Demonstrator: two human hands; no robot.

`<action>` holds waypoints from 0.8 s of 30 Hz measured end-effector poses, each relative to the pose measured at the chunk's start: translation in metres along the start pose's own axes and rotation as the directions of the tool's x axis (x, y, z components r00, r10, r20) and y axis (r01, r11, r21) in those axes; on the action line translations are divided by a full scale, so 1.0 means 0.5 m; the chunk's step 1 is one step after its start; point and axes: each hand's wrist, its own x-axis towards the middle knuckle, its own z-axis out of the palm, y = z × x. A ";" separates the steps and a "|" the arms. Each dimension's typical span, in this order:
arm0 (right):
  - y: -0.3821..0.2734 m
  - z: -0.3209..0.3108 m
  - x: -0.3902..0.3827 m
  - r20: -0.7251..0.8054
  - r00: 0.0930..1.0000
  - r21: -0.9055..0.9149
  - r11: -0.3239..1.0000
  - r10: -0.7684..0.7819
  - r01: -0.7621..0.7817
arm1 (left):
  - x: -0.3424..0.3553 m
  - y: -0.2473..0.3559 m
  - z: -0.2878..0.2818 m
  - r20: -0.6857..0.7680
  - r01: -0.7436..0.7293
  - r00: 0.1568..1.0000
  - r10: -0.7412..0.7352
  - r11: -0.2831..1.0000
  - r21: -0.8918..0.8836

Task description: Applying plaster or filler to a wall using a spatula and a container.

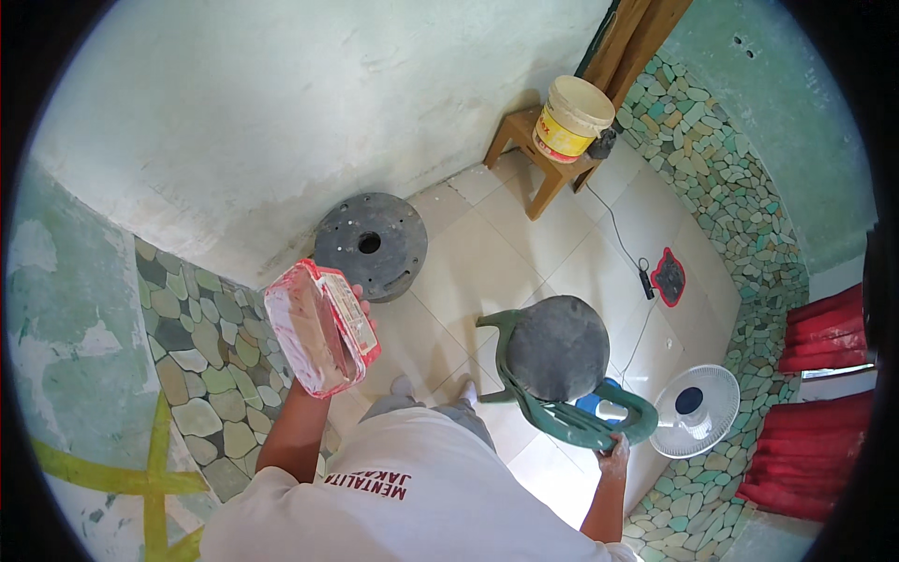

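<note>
Over here, the left grip (364, 307) is wrapped around a red-and-white tub (314, 328); the right grip (614, 456) clasps a green chair (567, 427). A dark disc (398, 236) sits near the far edge of the floor (506, 258).

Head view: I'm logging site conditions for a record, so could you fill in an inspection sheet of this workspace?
Surface: pale tiled floor.
Job's things: red-and-white tub, tilted, beige matter inside; green chair with a dark round seat piece, loose or fixed cannot be told.
Clutter: grey disc with a central hole by the white wall; bucket on a wooden stool; red-edged dark piece; white fan.
Hands: left hand holds the tub; right hand grips the chair.
Cables: thin dark cable across the floor, ends unclear.
Surroundings: pebble-patterned band, red curtains.
</note>
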 end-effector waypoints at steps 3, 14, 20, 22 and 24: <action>0.089 -0.131 -0.027 -0.112 0.993 -0.056 0.998 -0.042 0.035 | 0.007 0.037 -0.022 0.004 0.038 0.999 -0.038 0.997 -0.068; 0.250 -0.314 -0.139 -0.336 0.940 -0.140 0.990 -0.049 0.002 | 0.049 0.103 -0.021 0.043 0.014 0.999 -0.013 0.999 -0.040; 0.223 -0.200 -0.059 -0.483 0.823 -0.612 0.788 -0.298 -0.074 | 0.101 0.118 -0.041 -0.062 -0.078 0.995 0.080 0.996 0.038; 0.195 -0.140 -0.003 -0.471 0.743 -0.811 0.564 -0.475 -0.154 | 0.118 0.119 -0.047 -0.182 -0.051 0.981 0.067 0.995 0.089; 0.165 -0.067 0.063 -0.387 0.658 -0.919 0.331 -0.646 -0.216 | 0.134 0.113 -0.053 -0.179 -0.124 0.973 0.144 0.985 0.116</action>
